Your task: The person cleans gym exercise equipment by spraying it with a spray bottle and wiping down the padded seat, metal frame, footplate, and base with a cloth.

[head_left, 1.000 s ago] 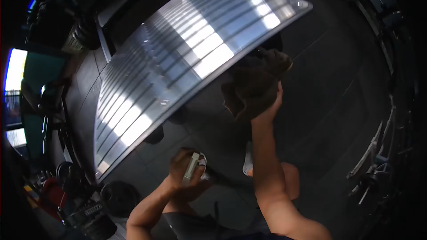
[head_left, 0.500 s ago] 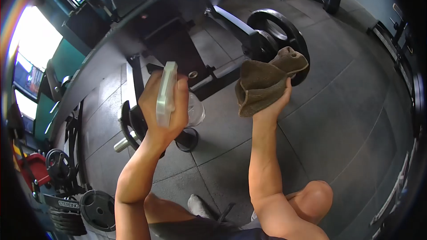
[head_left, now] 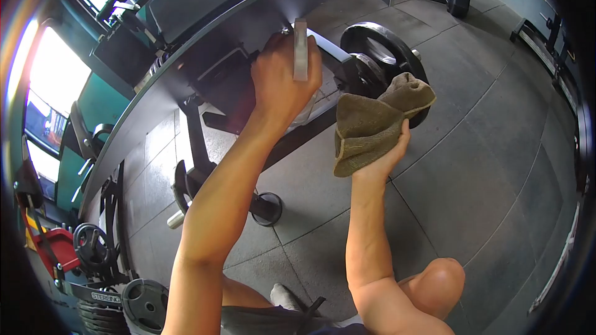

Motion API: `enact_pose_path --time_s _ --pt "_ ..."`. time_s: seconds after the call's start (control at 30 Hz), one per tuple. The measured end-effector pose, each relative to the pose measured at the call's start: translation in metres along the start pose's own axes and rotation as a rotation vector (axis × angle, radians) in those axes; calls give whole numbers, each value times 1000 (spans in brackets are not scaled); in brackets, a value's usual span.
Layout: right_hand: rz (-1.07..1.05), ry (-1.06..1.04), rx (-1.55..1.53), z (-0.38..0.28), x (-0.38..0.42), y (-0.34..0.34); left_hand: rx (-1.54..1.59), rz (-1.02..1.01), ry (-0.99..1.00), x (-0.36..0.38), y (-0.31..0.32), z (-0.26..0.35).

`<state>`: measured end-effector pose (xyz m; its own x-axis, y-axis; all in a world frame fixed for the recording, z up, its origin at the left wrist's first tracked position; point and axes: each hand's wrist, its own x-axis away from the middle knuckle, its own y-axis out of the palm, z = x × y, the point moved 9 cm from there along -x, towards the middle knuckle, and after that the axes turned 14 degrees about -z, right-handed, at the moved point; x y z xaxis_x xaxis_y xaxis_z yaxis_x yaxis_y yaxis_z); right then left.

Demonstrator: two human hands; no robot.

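My left hand (head_left: 282,83) is wrapped round a spray bottle with a pale spray head (head_left: 301,49). The clear bottle body hangs below the fist, mostly hidden by it. It is held up in front of a dark metal equipment frame. A folded brown cloth (head_left: 369,127) lies over my right hand (head_left: 398,145), whose thumb shows at the cloth's edge while the other fingers are covered. Just beyond the cloth, a black weight plate (head_left: 402,46) sits on the right end of the frame.
A long dark panel (head_left: 149,80) crosses the upper left. Dark floor tiles (head_left: 459,155) spread to the right. Lower left are a red seat-like part (head_left: 62,248) and a round weight plate (head_left: 146,304). A rail-like machine (head_left: 540,55) stands at the right edge.
My left hand has moved up and to the right with the spray bottle, closer to the cloth. My right hand and the cloth have barely moved. The view has shifted slightly.
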<state>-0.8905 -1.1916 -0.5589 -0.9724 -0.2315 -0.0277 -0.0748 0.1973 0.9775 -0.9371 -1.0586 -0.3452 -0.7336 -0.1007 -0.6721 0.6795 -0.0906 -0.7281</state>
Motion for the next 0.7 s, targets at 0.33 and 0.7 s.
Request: enact_pose_path --time_s 0.33,0.7 --pt "27 39 -39 24 -36 -34 0 -29 -172 15 59 -50" --pt "-264 -31 -190 84 -28 189 336 -638 -525 297 8 -45"
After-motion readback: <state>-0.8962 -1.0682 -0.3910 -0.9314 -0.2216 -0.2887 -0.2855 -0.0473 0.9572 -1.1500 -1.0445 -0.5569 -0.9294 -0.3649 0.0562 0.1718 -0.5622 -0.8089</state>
